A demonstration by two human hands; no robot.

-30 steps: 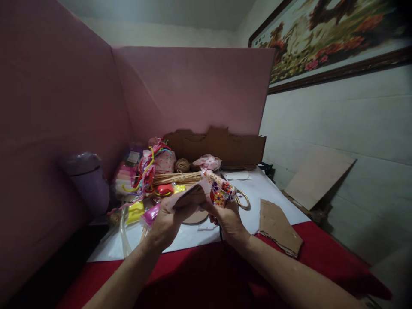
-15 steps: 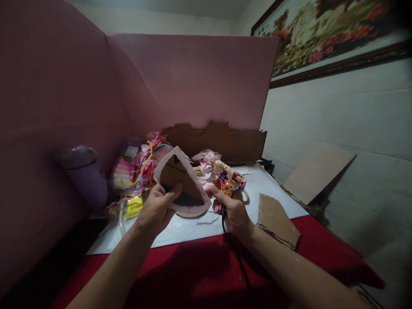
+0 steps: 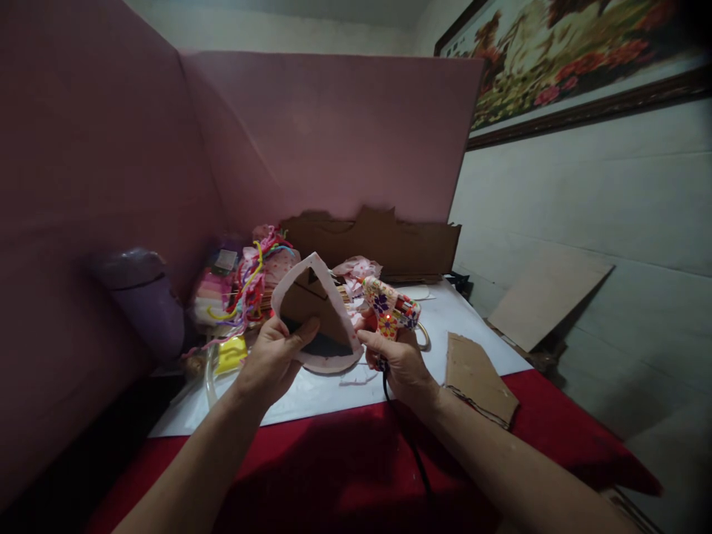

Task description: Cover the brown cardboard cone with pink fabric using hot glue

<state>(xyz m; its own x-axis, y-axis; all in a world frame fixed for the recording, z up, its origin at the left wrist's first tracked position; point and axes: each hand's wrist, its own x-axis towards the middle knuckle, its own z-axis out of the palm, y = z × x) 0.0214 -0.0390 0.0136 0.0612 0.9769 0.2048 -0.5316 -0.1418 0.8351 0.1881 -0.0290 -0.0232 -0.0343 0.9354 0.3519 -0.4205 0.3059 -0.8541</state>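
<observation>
My left hand (image 3: 281, 352) grips the lower left of a teardrop-shaped cardboard piece (image 3: 311, 304), its thumb lying across the brown face. Pale pink spotted material is folded over the piece's edge all round, and a dark patch shows along its bottom. My right hand (image 3: 403, 360) is wrapped round the handle of a flower-patterned glue gun (image 3: 383, 304). A red light glows on the gun, and its nozzle points up and left, away from me. A black cord (image 3: 409, 437) hangs from the handle. The fingers of my right hand are close to the piece's lower right edge; whether they touch it I cannot tell.
Colourful pipe cleaners (image 3: 256, 274) and a yellow packet (image 3: 231, 356) lie at the left beside a purple wrapped bundle (image 3: 144, 304). Crumpled pink material (image 3: 359, 271) is behind the gun. Cut cardboard (image 3: 478, 378) lies at the right over the white sheet (image 3: 489, 334) and red cloth (image 3: 334, 475).
The teardrop-shaped piece has shifted slightly right and turned a little in my left hand. The glue gun has moved slightly left, towards the piece.
</observation>
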